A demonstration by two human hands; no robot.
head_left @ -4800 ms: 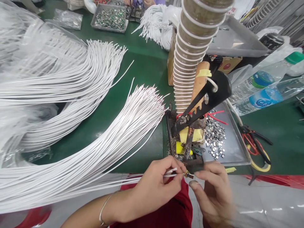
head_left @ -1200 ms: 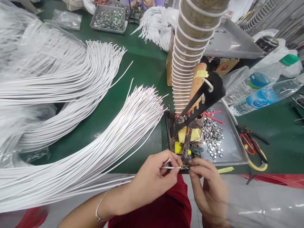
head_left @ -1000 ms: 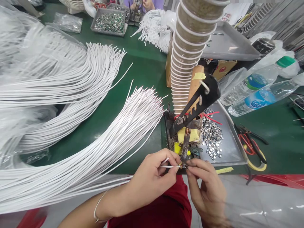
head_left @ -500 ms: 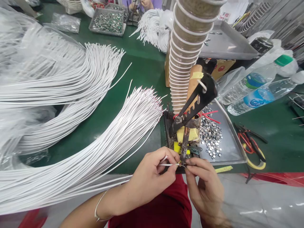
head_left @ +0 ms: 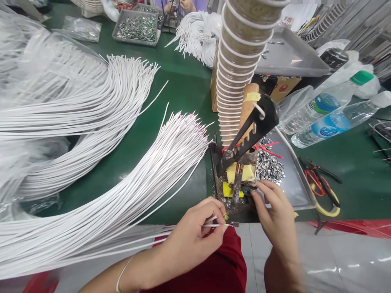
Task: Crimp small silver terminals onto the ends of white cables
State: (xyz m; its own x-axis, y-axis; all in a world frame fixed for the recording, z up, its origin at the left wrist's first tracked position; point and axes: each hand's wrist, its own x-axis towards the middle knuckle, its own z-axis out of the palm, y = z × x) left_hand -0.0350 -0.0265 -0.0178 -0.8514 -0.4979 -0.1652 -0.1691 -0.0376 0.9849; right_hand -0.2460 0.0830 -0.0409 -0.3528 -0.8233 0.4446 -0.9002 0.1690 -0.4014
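Wire (head_left: 229, 224) sits at the near edge of the table (head_left: 183, 89), just over the lap, pinched between thumb and forefinger of the left hand (head_left: 195, 240). Its bare tip carries a small metal piece and pokes out to the right, clear of everything. The fingers are firmly together on it, but the grip sits back from the tip, so that end can droop or twist, and the little piece looks easy to knock loose.

Over to the right hand (head_left: 276, 213): it is well apart from the wire, fingers loosely curled, tips at the foot of the stand (head_left: 236, 191) and just beside the heap of metal clips (head_left: 270, 169) in the tray (head_left: 297, 187). Whether anything is between those fingertips, I cannot tell.

Risks here: a knuckle brushing the dark rod on the stand, which may be hot; several clips coming up together; one clip skittering off the tray. The slack wire also trails into the big bundle (head_left: 137, 191), so a snag there could tug it free.
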